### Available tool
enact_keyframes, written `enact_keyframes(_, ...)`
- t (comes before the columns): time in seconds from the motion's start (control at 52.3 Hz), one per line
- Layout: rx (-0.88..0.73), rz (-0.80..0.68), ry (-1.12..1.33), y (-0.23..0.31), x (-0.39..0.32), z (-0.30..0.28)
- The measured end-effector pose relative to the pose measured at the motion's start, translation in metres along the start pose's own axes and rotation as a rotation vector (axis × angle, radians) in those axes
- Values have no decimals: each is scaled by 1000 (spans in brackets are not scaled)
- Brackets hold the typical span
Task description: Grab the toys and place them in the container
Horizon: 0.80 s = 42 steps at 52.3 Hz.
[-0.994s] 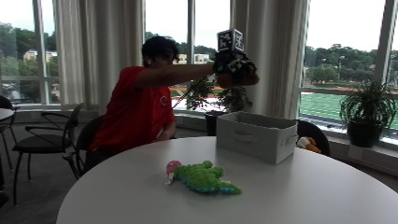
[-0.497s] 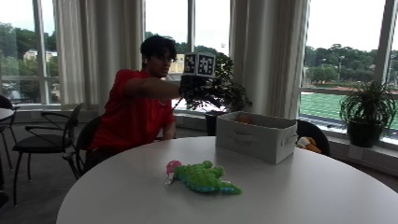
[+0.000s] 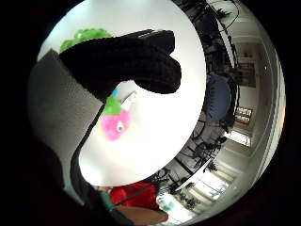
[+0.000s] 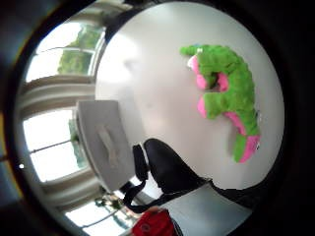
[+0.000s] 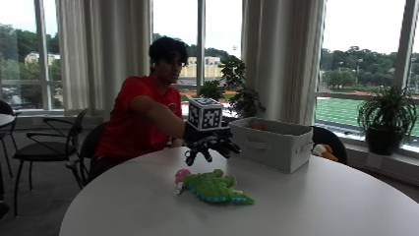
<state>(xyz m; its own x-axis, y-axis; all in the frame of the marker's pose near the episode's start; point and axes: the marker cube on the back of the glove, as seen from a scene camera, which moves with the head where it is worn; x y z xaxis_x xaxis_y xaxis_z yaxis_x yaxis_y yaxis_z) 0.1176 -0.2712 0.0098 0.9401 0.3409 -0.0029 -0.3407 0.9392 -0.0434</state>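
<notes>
On the table (image 5: pixel 340 206), the bin (image 5: pixel 272 142) is standing beside the person's reach, with the green toy (image 5: pixel 213 187) lying in front of it, apart from it. Above the toy, the right hand (image 5: pixel 209 145) is hovering, fingers spread and relaxed, holding nothing.

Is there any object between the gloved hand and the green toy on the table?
No, nothing visible stands between them. The gloved hand hangs in the air above the green plush toy, fingers spread and holding nothing. Only bare white table lies around the toy. The grey container stands to the side, apart from the toy.
</notes>
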Motion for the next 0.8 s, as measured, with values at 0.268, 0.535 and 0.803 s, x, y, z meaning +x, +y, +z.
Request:
enact_keyframes(0.268, -40, 8, 26, -23, -3, 34)
enact_keyframes(0.535, -106, 52, 65, -41, 18, 66)
enact_keyframes(0.803, -183, 34, 112, -32, -1, 77)
